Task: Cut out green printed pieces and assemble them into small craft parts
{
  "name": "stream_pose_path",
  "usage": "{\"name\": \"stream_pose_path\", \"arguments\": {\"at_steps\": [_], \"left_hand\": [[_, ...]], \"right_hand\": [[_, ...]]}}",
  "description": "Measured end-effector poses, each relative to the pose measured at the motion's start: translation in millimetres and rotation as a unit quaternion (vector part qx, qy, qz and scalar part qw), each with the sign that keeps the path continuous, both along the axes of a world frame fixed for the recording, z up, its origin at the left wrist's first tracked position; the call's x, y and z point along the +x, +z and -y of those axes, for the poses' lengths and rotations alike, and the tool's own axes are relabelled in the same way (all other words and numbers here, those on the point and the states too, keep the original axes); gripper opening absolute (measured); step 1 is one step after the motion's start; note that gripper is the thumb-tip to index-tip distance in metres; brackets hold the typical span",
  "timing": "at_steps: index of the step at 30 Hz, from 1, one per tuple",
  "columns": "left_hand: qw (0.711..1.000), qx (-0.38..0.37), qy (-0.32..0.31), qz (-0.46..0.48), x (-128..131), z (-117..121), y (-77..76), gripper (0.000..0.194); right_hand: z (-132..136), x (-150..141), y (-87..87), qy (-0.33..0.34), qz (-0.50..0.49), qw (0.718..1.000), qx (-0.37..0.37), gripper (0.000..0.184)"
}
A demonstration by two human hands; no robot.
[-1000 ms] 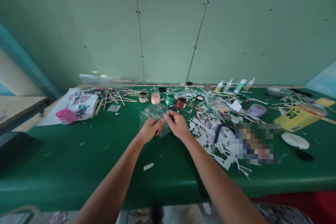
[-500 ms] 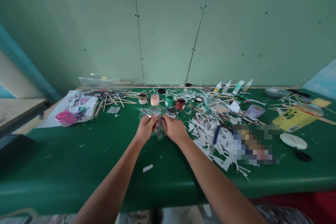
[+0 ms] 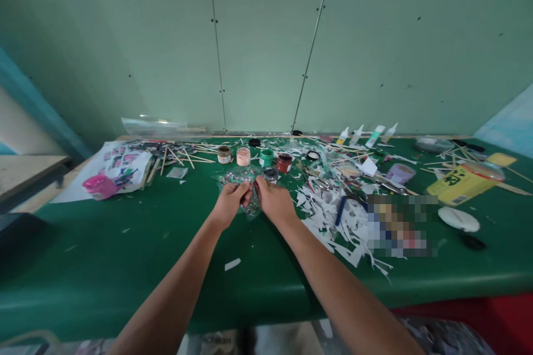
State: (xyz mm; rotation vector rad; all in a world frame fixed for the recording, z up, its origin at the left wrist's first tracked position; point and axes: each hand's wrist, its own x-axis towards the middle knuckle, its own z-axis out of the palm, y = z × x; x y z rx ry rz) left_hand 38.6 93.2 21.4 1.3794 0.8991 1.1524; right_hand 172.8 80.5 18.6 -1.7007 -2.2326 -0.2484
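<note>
Between my hands is a clear plastic bag (image 3: 251, 208) filled with small shiny, multicoloured pieces. My left hand (image 3: 231, 199) pinches the bag's near left part between thumb and fingers. Closed beside it, my right hand (image 3: 272, 195) grips the bag's right part, its fingertips partly hidden. A dark paint jar (image 3: 270, 174) stands just behind my right hand. Farther back are a brown paint jar (image 3: 224, 155), a peach one (image 3: 243, 156), a green one (image 3: 266, 158) and a dark red one (image 3: 284, 163).
White paper scraps (image 3: 325, 208) and tools are heaped on the right. A yellow container (image 3: 466, 184) lies beyond them, with glue bottles (image 3: 375, 136) near the wall. At left, a pink bottle (image 3: 99, 186) lies on a printed sheet (image 3: 79, 183), near thin wooden sticks (image 3: 165, 158).
My hands have shifted slightly left and drawn in around the bag. The dark paint jar, partly covered by my right hand before, shows more now. The view has turned slightly.
</note>
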Motion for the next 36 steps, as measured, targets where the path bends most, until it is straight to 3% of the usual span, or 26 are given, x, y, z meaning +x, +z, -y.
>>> {"name": "stream_pose_path", "arguments": {"at_steps": [19,26,29,31,36], "left_hand": [[0.997,-0.036,-0.062,0.035,-1,0,-2.7,0.038],[0.991,-0.044,-0.123,0.019,-2,6,0.9,0.04],[0.989,-0.04,-0.14,-0.008,-1,8,1.8,0.041],[0.992,-0.031,-0.123,-0.021,-2,7,2.1,0.041],[0.997,-0.009,-0.055,-0.05,-1,3,0.7,0.043]], "right_hand": [[1,0,-1.7,-0.006,-0.054,0.998,-0.011,0.031],[-5,6,-3.3,-0.023,-0.11,0.994,-0.016,0.031],[-13,22,-4.4,-0.08,-0.197,0.977,0.007,0.034],[-18,32,-6.1,-0.074,-0.272,0.959,0.031,0.033],[-19,32,-11.2,0.078,-0.44,0.894,0.037,0.034]]}}
